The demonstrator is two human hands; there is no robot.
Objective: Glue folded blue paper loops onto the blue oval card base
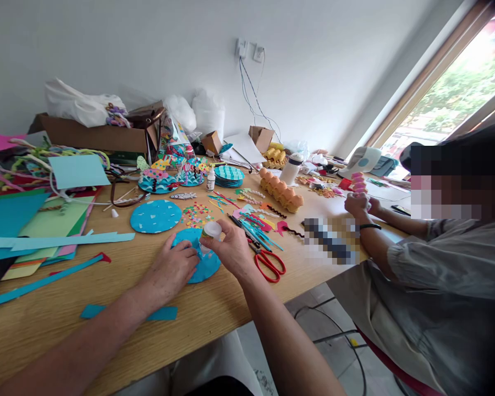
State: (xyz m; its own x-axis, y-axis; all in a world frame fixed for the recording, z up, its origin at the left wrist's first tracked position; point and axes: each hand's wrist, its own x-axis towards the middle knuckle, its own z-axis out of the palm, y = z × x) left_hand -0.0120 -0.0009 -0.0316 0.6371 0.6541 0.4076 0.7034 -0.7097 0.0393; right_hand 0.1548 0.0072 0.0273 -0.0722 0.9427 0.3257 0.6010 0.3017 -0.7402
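My right hand (232,248) grips a small white glue bottle (213,230), tipped with its base up over a round blue disc (208,270). The bottle's nozzle end is hard to make out. My left hand (177,267) lies on the left part of that disc, fingers stretched out. Another blue disc (155,216) with pale flecks lies just beyond, beside a scatter of coloured confetti (196,214). Red-handled scissors (270,266) rest right of my right hand. A small white cap (114,213) stands on the left.
Coloured paper sheets (28,220) and blue strips (66,276) cover the left. Decorated fish pieces (157,176), a white bottle (210,180) and an egg carton (281,191) stand further back. On the right, a seated person (429,258) holds a pink piece (358,182).
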